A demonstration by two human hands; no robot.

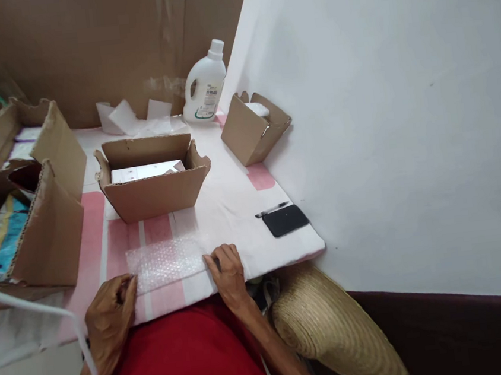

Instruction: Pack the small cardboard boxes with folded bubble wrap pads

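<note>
A clear sheet of bubble wrap lies flat near the front edge of the table, on a pink and white cloth. My left hand pinches its left end with curled fingers. My right hand grips its right end, fingers closed on the edge. Just behind the sheet stands an open cardboard box with a white packet inside.
Open cardboard boxes stand at the left, a smaller one at the back right. A white bottle and white wrappers sit by a cardboard backboard. A black phone and pen lie right. A straw hat is below the table.
</note>
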